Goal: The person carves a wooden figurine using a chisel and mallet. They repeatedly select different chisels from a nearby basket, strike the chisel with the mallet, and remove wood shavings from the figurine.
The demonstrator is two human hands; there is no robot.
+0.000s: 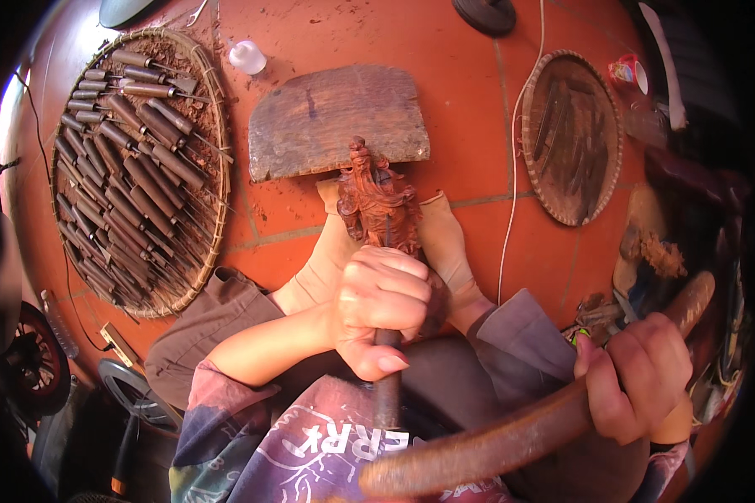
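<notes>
The carved figure (pixel 379 205) lies between the feet (pixel 446 239), its long axis running away from the person, head at the far end before the board (pixel 335 121) and leaning slightly left. Its near end is hidden behind the left hand (pixel 382 302), which is closed around a tool (pixel 387 402) roughly in line with it, butt toward the person. The right hand (pixel 637 377), well to the figure's right and nearer the person, is wrapped round a curved club (pixel 495 440) slanting down-left.
</notes>
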